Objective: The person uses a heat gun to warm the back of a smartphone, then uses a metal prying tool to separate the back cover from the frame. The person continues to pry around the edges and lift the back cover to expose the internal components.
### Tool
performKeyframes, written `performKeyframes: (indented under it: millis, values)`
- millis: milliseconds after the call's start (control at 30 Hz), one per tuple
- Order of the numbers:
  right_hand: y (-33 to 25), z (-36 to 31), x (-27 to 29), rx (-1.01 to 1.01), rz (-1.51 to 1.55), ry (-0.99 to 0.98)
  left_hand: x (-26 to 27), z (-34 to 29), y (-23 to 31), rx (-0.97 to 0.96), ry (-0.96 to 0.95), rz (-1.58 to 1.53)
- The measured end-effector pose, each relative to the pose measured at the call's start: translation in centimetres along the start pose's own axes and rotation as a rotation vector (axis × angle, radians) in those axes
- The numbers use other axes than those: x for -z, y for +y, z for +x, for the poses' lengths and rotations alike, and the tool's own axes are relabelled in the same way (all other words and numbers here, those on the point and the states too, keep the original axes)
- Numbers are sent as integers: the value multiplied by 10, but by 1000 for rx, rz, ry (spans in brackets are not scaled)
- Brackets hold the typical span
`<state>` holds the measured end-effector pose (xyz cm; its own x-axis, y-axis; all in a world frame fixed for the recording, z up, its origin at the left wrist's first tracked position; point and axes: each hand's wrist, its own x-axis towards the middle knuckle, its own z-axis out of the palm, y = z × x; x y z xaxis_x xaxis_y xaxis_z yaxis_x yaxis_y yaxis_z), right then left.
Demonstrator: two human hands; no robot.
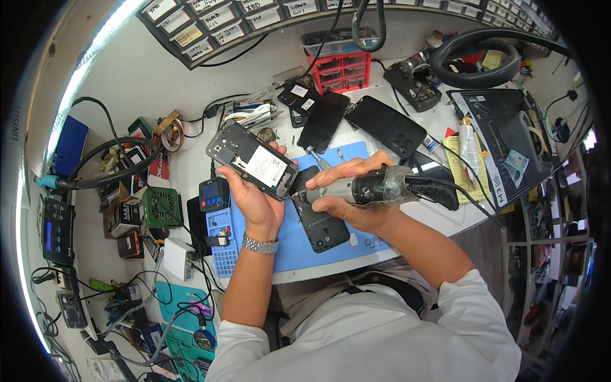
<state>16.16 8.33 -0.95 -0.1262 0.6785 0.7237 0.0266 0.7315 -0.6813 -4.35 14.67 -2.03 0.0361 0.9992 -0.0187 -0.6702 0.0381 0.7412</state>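
One white shirt (369,337) shows below two hands (258,205) (370,218), left cradling one opened phone (256,162), right gripping one corded tool (364,189).

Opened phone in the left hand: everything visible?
The opened phone is a dark rectangle with its inside facing up: a black, plastic-looking upper section, then a white-labelled block, likely the battery. It lies slantwise, gripped by its edges in the left hand, above the blue mat, lower end toward the right. The grey-and-black tool points its tip at that end; whether they touch is unclear.
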Motion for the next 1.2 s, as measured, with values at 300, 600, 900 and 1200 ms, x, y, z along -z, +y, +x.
performKeyframes:
  millis: [300,600,900,1200]
  values:
    - [6,1,-31,40,203,287,-1,-3,-5,-33,-2,66]
    - [6,-2,0,-20,-26,74,3,-1,-2,-5,-11,-25]
    - [-13,25,6,-407,369,656,-6,1,8,54,-104,-61]
    - [-4,33,14,-601,456,673,-6,-2,9,9,-135,155]
